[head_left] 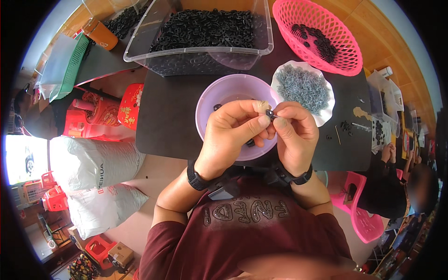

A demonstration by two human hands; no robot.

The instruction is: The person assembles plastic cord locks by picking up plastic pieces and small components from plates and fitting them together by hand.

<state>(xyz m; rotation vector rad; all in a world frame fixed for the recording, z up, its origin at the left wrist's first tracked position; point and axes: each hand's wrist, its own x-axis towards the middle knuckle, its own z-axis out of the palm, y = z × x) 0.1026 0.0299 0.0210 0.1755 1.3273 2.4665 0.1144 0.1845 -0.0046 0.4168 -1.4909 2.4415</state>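
Observation:
My left hand (231, 128) pinches a small black plastic part (269, 113) between thumb and forefinger, above a lilac plastic bowl (203, 105). Fingertips of my right hand (297, 135) are closed right beside that part; whatever they grip is too small to name. In the lilac bowl lie a few black pieces (217, 107), partly covered by my hands. A white scalloped dish (328, 106) heaped with small grey-blue pieces (303, 88) stands just beyond my right hand.
Behind the bowl stands a clear tub (196, 58) full of black parts. A pink basket (350, 60) holds more of them. Loose black bits and a thin stick (337, 134) lie on the dark table (168, 116) at right. White sacks (93, 163) stand left; a person sits right.

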